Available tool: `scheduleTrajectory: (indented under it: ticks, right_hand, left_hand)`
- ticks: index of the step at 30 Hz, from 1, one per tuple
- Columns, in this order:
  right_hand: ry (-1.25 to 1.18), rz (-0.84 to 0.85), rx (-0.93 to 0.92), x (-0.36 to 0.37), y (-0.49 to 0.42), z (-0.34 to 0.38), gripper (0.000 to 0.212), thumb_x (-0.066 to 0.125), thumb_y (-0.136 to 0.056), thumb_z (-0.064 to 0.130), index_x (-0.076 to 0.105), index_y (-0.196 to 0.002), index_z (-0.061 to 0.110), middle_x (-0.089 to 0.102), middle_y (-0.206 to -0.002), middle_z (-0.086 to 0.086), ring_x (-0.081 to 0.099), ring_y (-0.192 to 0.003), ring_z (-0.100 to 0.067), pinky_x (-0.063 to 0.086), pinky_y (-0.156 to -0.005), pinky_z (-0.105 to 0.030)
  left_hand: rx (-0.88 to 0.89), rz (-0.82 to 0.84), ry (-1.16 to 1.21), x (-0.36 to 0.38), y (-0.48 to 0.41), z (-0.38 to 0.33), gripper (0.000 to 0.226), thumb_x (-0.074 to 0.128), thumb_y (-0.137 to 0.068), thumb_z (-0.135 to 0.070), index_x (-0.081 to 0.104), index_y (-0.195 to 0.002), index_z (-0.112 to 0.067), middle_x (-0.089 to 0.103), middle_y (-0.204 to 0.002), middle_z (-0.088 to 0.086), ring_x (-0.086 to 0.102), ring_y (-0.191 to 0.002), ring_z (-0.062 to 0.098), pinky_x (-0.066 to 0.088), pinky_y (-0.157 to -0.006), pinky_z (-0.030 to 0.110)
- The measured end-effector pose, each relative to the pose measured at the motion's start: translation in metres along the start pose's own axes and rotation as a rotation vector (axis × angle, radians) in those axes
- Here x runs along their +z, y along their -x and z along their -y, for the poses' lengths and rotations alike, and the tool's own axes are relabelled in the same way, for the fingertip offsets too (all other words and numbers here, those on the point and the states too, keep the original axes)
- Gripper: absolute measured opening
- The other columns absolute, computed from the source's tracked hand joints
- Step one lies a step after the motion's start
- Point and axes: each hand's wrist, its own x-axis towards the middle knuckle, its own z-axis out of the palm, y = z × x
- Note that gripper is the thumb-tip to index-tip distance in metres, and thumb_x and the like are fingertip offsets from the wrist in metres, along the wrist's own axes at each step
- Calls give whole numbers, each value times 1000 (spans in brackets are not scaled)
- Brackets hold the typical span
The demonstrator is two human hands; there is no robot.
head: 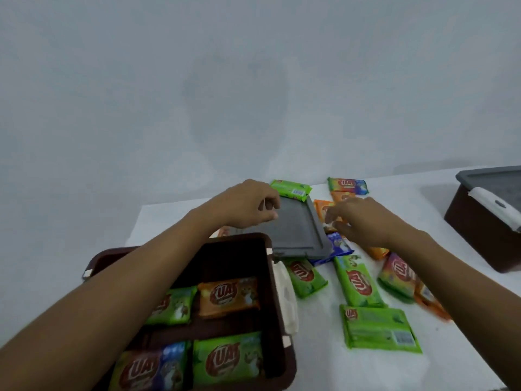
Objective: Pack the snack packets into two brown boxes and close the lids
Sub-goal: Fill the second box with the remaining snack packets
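Standing on the white surface [315, 368], close to the person, is an open brown box [236, 261]. Four packets [228, 297] lie flat in it: two green, one orange, one green and blue. There is room for more. The other brown box [479, 235] sits well apart at the far right, already closed.

A grey lid [298, 230] lies just past the open box's far right corner, partly on a blue packet [338, 246]. Its long side points away from the person. Loose packets [358, 280] are spread to the right of the open box.

The left hand [248, 204] is at the lid's far left edge with its fingers curled on it, so it looks to be gripping it. The right hand [363, 221] is nearer the loose packets. It hovers over an orange packet [322, 206] with bent fingers, and I cannot tell if it holds anything. I think more packets should go in before the lid.
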Motion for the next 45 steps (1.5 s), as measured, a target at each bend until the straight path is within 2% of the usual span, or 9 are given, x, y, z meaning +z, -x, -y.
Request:
scheduleTrajectory:
  ticks: [6,11,15,19,26,31,34,38,45]
  right_hand:
    - [-111,78,177,28,-28,-90,23,53,-94,26,63,-113,31,64,-119,7,59,-107,-19,49,-89,-39]
    - [-228,38,259,48,-69,-144,34,49,-95,25,56,-128,22,55,-132,-3,48,-120,-26,44,-96,-46]
    - [-275,-12,286,57,-103,-168,38,45,-93,19,50,-130,22,53,-134,-1,46,-121,-26,42,-96,-49]
    - [-344,137,261,68,-125,-188,55,49,-92,18,36,-145,22,45,-146,-4,38,-133,-29,36,-105,-56]
    - [-305,164,376,80,-136,-208,82,75,-74,51,38,-139,18,45,-130,-13,43,-120,-32,40,-100,-45]
    - [-523,29,507,76,-132,-211,79,85,-64,35,41,-127,15,54,-113,-9,60,-97,-26,57,-82,-44]
    - [-861,-14,510,61,-123,-201,63,81,-72,18,42,-122,16,57,-104,-6,62,-88,-21,56,-66,-33]
    - [-1097,103,380,38,-105,-176,43,73,-85,32,50,-119,20,64,-104,-6,64,-94,-23,54,-81,-38]
    - [-1230,75,295,1,-75,-118,26,61,-94,33,59,-110,13,72,-102,-12,71,-90,-27,57,-77,-39]
  left_hand:
    - [-112,180,-178,38,-85,10,39,60,-93,-38,53,-129,-24,48,-133,0,49,-118,18,37,-85,29]
    - [-219,221,-179,62,-130,23,66,60,-92,-31,28,-149,-21,29,-153,1,38,-134,24,37,-106,39]
    - [-279,219,-295,70,-162,30,71,61,-86,-18,28,-148,-21,30,-152,1,38,-128,29,40,-100,47]
    - [-315,305,-354,83,-184,41,73,61,-85,-18,26,-149,-22,35,-151,2,35,-132,29,37,-102,48]
    - [-250,245,-207,85,-189,57,67,59,-84,-35,33,-146,-29,44,-136,3,44,-122,24,31,-102,46]
    - [-301,109,76,78,-181,47,55,39,-94,-51,51,-133,-13,54,-119,9,54,-103,23,43,-91,36]
    - [-552,52,521,61,-178,34,51,31,-103,-40,60,-106,2,68,-102,21,66,-82,25,51,-71,31]
    - [-675,114,984,35,-162,24,46,28,-100,-26,57,-110,8,67,-101,34,68,-73,36,55,-66,34]
    - [-558,114,1025,0,-115,14,34,50,-99,-28,60,-117,-1,68,-102,29,68,-84,39,58,-72,40]
